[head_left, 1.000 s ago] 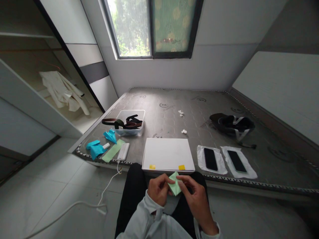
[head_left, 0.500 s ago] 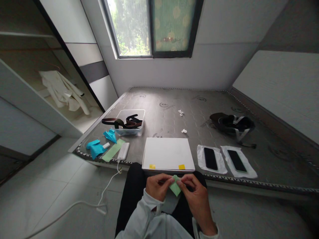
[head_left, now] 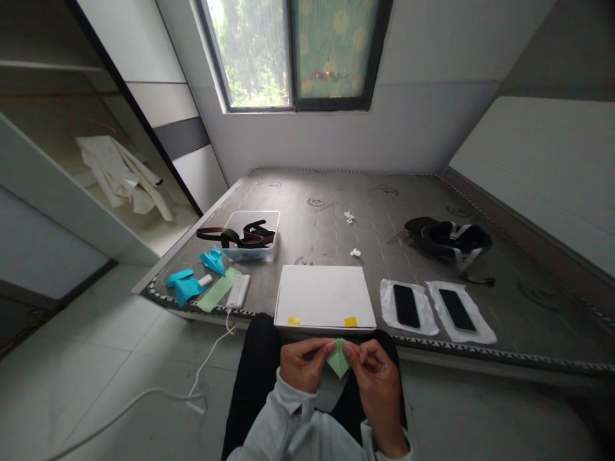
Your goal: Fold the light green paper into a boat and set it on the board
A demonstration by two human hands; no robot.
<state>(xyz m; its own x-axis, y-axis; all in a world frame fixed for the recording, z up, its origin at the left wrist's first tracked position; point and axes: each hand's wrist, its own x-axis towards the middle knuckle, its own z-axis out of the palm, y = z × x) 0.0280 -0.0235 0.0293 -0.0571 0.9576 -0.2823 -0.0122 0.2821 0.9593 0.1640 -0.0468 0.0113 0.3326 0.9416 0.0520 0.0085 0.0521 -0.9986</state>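
Observation:
A small piece of folded green paper (head_left: 339, 363) is held above my lap, its pointed end downward and a crease along its middle. My left hand (head_left: 303, 363) pinches its left upper edge between thumb and index finger. On the opposite side, my right hand (head_left: 376, 372) grips the upper right edge with thumb and fingers. The fingertips cover parts of both edges. Just beyond my hands lies a closed white box (head_left: 325, 296) with two yellow tabs on its near side.
On the mattress (head_left: 317, 186), left, are blue folded paper (head_left: 186, 288), a green paper strip (head_left: 219, 290), a white power strip (head_left: 238, 292) and a clear bin (head_left: 250, 253) with belts. Right are two phones (head_left: 406, 306) on white wrappers and a dark cap (head_left: 449, 238).
My right hand has shifted slightly left, its fingers curling a little differently at the paper's edge. The green paper stays in nearly the same place, pinched by both hands.

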